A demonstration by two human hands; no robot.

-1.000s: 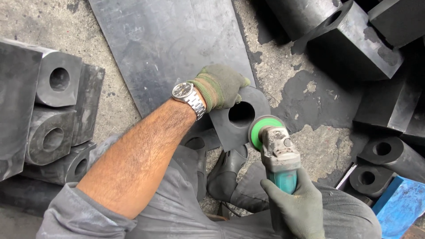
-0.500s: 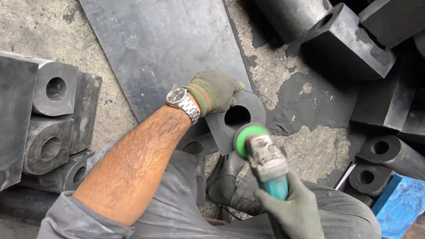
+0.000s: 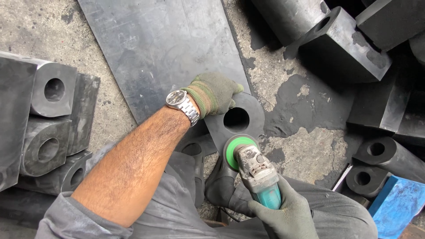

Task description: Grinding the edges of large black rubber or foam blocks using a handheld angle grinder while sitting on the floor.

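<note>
The left hand (image 3: 214,93), gloved, presses on the dark rubber piece (image 3: 248,116), fingers curled together over its upper edge just left of its round hole. The piece is flat, black, rounded at the end, and lies on the concrete floor (image 3: 305,146) at the tip of a large black sheet (image 3: 159,48). The right hand (image 3: 283,212) has its fingers clamped around the angle grinder (image 3: 256,172), whose green disc touches the piece's lower edge.
</note>
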